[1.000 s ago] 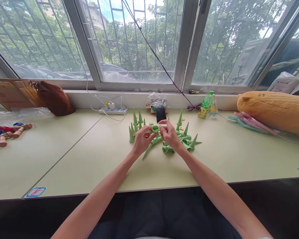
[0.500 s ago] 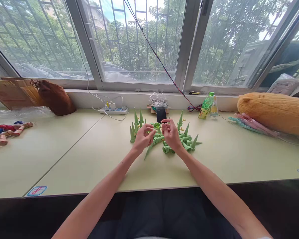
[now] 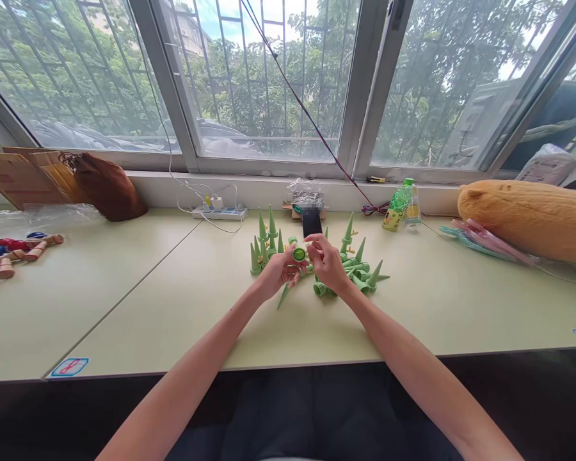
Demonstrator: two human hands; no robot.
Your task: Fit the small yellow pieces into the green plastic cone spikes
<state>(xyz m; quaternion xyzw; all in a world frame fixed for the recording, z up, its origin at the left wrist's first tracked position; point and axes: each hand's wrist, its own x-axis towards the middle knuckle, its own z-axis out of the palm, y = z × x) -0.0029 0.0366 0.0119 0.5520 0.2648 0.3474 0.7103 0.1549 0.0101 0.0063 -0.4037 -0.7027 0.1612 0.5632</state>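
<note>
My left hand is curled around a green plastic cone spike whose round open end faces up near my fingertips and whose tip points down toward me. My right hand sits just right of it, fingers bent and pinched at the spike's open end. Around both hands lies a pile of green cone spikes; some stand upright behind my left hand, others lie flat on the pale green table.
A black phone leans behind the pile with a crinkled plastic bag. A power strip, green bottle, brown pouch, orange plush cushion and wooden toys line the table's back and sides.
My left hand has closed more tightly round the spike and tilted it, and my right hand has shifted slightly toward its open end. The pile has not moved.
</note>
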